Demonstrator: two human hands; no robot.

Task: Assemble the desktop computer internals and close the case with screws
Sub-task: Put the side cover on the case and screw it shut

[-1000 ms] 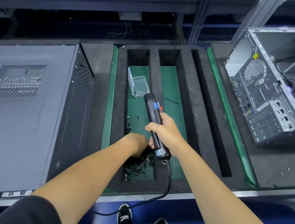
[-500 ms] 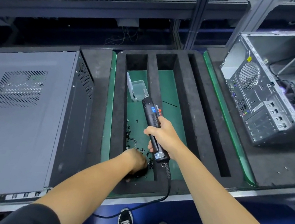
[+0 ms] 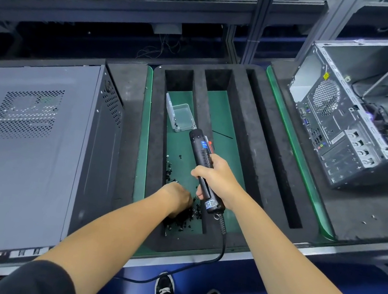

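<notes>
**Screws in the foam tray**

The table (image 3: 130, 90) carried a black foam tray (image 3: 260, 142) with green-floored slots. 1 slot held a clear box (image 3: 182, 116) and loose screws (image 3: 189, 216). The left hand (image 3: 176, 199) reached into the screws, its grip hidden. The right hand (image 3: 215, 178) grasped the electric screwdriver (image 3: 203, 156). The closed case (image 3: 21, 143) lay to the left.

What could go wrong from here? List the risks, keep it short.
1. The left hand digs in the loose black screws in the foam tray; some may spill into the other slots.
2. The right hand holds the electric screwdriver just above that hand and could knock it.
3. Its cord hangs over the bench edge and might snag.
</notes>
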